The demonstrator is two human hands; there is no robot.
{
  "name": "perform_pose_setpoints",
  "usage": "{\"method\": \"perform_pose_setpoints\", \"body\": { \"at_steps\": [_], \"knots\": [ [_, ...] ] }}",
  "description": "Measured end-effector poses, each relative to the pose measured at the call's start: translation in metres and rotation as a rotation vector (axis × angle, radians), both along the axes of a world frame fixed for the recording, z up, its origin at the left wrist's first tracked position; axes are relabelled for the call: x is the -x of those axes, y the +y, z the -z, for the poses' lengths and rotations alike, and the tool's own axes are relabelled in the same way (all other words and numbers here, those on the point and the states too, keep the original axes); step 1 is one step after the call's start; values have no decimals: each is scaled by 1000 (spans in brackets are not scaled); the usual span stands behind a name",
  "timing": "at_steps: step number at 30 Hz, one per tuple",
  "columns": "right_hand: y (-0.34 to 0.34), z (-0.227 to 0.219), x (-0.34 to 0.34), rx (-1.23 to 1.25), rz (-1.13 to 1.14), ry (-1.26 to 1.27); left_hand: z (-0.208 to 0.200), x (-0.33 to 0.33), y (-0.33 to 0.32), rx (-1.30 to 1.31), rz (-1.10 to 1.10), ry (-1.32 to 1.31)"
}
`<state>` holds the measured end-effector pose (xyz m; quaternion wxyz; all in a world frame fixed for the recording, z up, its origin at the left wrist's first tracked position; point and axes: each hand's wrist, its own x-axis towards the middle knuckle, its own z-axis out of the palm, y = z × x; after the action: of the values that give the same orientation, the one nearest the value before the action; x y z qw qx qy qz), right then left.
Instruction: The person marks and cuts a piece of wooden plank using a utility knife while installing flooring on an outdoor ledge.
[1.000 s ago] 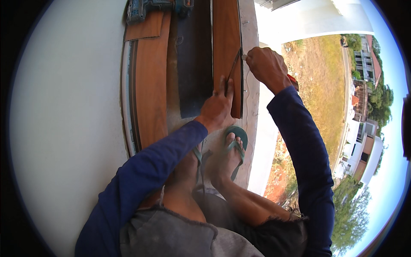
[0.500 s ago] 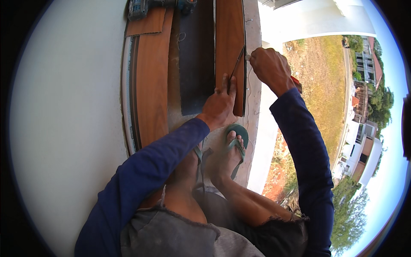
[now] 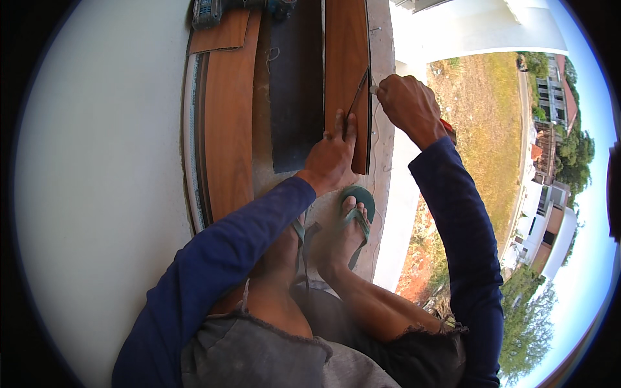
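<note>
Two hands: nearest, the left hand (image 3: 328,161) rests fingers extended, slightly parted, on the lower end of the brown plank (image 3: 346,45), right of a black sheet (image 3: 296,97); a thin dark strip (image 3: 358,90) meets its fingertips. Farther up, the right hand (image 3: 411,108) is closed around a red-handled tool (image 3: 447,128), kind mostly hidden, beside the plank's right edge. Versus half a second ago, barely any shift: hold appears steady. Beyond: power drill (image 3: 207,14).

No words, numbers or signs can be read anywhere.
</note>
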<state>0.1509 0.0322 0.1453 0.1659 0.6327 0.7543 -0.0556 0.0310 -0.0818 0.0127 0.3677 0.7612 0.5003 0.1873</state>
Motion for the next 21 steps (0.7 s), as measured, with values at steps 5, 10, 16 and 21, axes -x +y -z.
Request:
{"method": "perform_pose_setpoints", "body": {
  "at_steps": [5,10,16,21],
  "knots": [
    [-3,-1,-1,-4,-1,9,-3,0,0,-10,-1,-2],
    [-4,1,-3,11,17,0,-3,0,0,-15,1,-6],
    [-7,3,-6,12,-10,12,-1,0,0,-20,-3,-17],
    [-12,3,-6,-12,-7,31,-3,0,1,-21,-6,-22]
  ]
}}
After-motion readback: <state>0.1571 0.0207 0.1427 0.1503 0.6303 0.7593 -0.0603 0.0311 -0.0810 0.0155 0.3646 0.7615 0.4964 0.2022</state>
